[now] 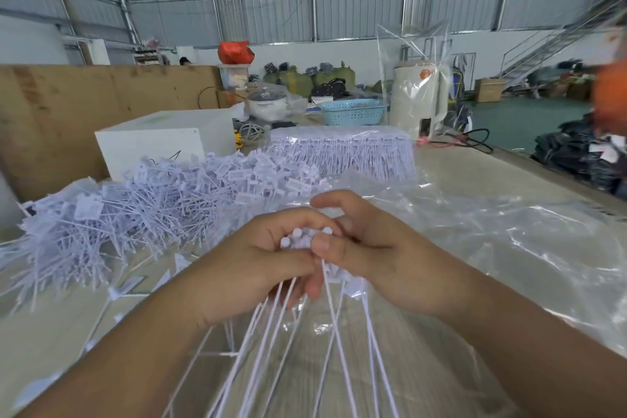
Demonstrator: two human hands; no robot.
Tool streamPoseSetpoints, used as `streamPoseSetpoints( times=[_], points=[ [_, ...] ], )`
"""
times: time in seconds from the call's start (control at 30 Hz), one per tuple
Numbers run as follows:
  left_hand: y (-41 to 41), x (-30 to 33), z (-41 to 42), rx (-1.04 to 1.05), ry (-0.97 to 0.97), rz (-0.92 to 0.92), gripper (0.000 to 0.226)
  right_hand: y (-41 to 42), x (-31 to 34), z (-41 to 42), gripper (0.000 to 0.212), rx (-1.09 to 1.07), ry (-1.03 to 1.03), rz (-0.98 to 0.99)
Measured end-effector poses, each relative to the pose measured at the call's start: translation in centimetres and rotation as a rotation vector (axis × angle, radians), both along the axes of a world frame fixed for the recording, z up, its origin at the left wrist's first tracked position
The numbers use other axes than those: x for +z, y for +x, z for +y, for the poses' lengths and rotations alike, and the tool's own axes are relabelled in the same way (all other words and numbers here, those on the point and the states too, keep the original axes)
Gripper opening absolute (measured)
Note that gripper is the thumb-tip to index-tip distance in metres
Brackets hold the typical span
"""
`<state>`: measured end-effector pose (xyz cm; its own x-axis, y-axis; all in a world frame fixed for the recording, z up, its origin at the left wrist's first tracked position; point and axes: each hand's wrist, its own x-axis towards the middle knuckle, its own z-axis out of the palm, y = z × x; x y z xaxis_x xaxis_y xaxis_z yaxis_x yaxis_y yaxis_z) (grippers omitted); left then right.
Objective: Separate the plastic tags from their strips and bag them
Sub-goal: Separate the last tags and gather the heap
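Several thin white plastic tags (305, 241) are held bunched between both hands above the counter (492, 173), their round heads showing at the top and their long stems fanning down toward the camera. The left hand (261, 261) has its grip curled around the bunch; the right hand (366, 254) pinches it with thumb and fingers. A large loose heap of tags (152, 200) lies at left, a bagged bundle (342, 153) farther back, and clear plastic bags (475, 231) are spread at right.
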<state>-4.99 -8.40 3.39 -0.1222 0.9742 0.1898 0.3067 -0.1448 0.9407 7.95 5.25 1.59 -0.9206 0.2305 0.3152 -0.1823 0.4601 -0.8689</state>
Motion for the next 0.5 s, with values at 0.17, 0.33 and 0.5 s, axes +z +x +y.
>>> streamPoseSetpoints(
  times=[0.17,0.33,0.5],
  points=[
    [-0.5,0.1,-0.4,-0.083,-0.021,-0.126,0.015,1.4,0.9,1.2,0.056,0.047,0.128,-0.182],
    [-0.4,-0.3,-0.1,-0.021,0.033,-0.082,0.012,1.4,0.8,1.4,0.051,0.013,0.122,-0.168],
    [0.4,-0.7,1.0,0.187,0.191,-0.027,0.010,0.5,0.2,0.8,0.043,-0.207,0.088,-0.008]
  ],
)
